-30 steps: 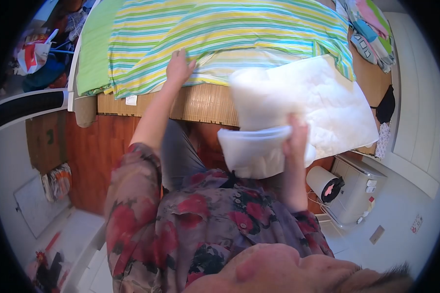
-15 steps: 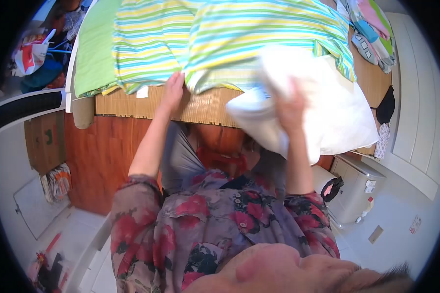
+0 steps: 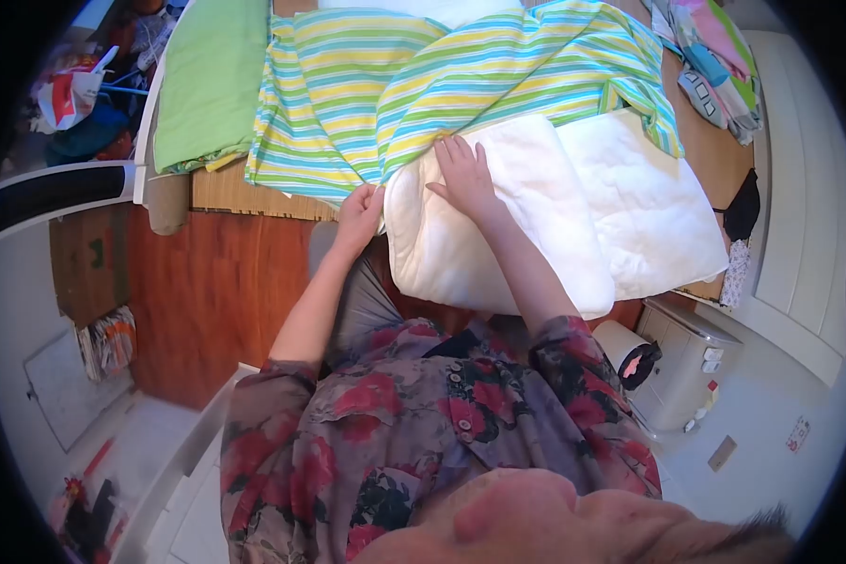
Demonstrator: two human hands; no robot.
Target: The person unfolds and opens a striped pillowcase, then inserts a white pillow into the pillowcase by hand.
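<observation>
A white padded quilt point(image 3: 526, 221) lies folded over the near edge of the bed, its upper edge against or under a striped quilt cover point(image 3: 498, 61) in green, yellow, blue and white. My left hand point(image 3: 357, 218) is closed in a pinch on the cover's edge, right beside the quilt's left corner. Which layers lie between those fingers is partly hidden. My right hand point(image 3: 465, 177) rests flat on the quilt with fingers spread, the tips at the cover's border.
A folded green cloth point(image 3: 211, 85) lies at the bed's left side. Folded fabrics point(image 3: 714, 56) are heaped at the far right. Brown corrugated cardboard point(image 3: 244, 199) shows along the bed edge. A lidded bin point(image 3: 681, 367) stands at the lower right.
My right hand has brought the white quilt left and laid it down, then opened flat on it. My left hand has moved slightly right and down, pulling the striped cover's edge rightward.
</observation>
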